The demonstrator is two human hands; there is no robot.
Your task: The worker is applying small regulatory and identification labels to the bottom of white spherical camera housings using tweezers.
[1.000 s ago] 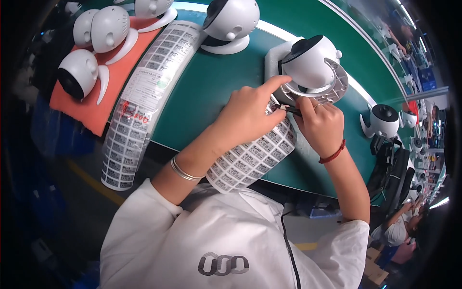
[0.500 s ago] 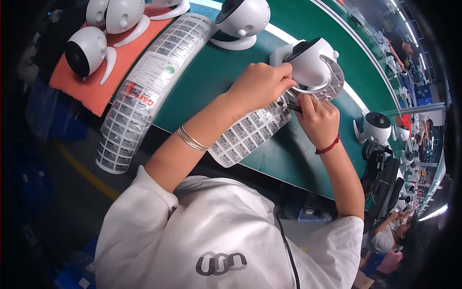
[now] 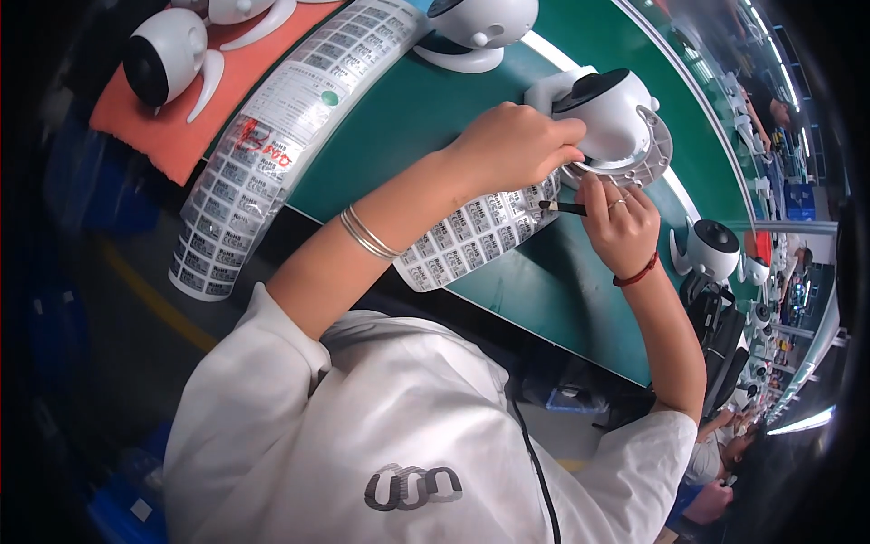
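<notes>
Green bench (image 3: 580, 281): white cameras (image 3: 471, 27), label sheets (image 3: 471, 236).

Orange mat (image 3: 149, 127) with white dome unit (image 3: 168, 63); long label sheet (image 3: 272, 136); green bench (image 3: 408, 118).

A white short-sleeved shirt (image 3: 390, 426) is worn, with a dark looped emblem (image 3: 412, 487) printed at the lower centre of the frame. A thin black cable (image 3: 535, 471) is seen over the cloth. On the left hand (image 3: 507, 145) side, thin silver bangles (image 3: 367, 238) are worn at the wrist — on the right hand (image 3: 619, 222), a ring (image 3: 616, 203) and a red cord bracelet (image 3: 636, 273).
</notes>
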